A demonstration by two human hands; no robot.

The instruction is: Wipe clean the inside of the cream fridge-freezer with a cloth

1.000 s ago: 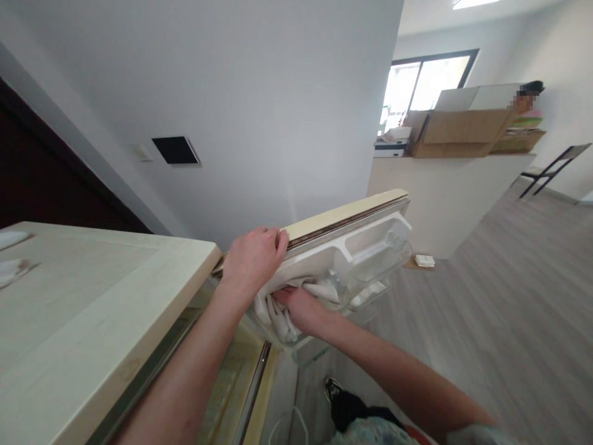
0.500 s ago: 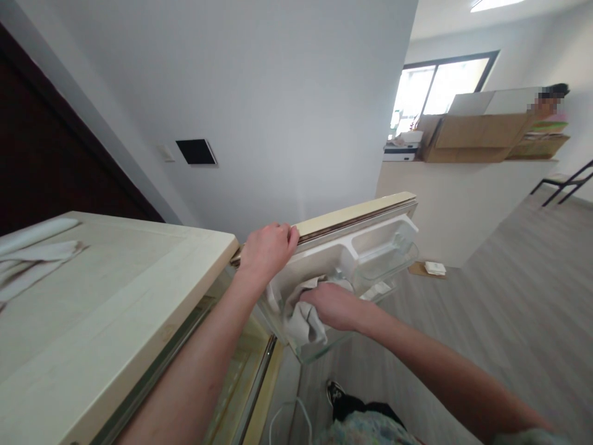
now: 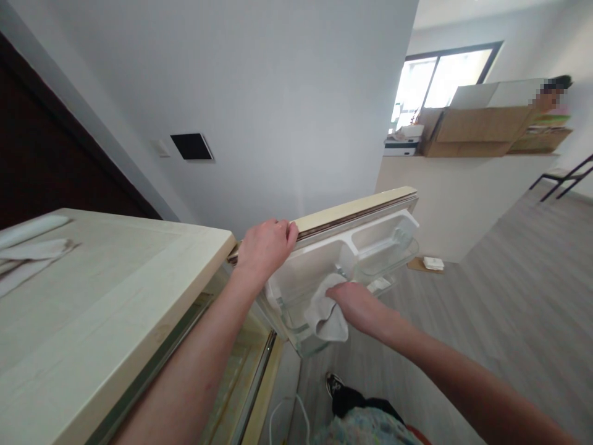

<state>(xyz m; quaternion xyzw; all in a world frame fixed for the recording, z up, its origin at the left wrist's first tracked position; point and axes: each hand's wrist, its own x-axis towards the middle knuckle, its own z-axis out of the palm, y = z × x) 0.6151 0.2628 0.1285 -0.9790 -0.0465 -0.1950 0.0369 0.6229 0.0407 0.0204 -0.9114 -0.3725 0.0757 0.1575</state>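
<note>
My left hand [image 3: 266, 247] is wrapped over the top edge of an open fridge door [image 3: 356, 213], near its hinge side. In my right hand [image 3: 354, 303] is a crumpled white cloth [image 3: 327, 312], held against the clear shelf [image 3: 296, 296] on the door's inner side. The fingertips of that hand are partly hidden by the cloth. To the right of the cloth, the door has a second white compartment with a clear front [image 3: 389, 253]. The cream fridge body [image 3: 139, 284] stands on the left, its inside partly visible below my left forearm.
Folded cloths [image 3: 34, 253] lie on the fridge top at the far left. Behind the door rises a grey wall with a black panel [image 3: 192, 147]. Cardboard boxes [image 3: 482, 133] stand on a half wall, with a person behind them. A chair [image 3: 563, 179] is at the far right.
My right hand has moved the cloth rightward along the door shelf, uncovering the shelf's left part. My left hand keeps its hold on the door edge.
</note>
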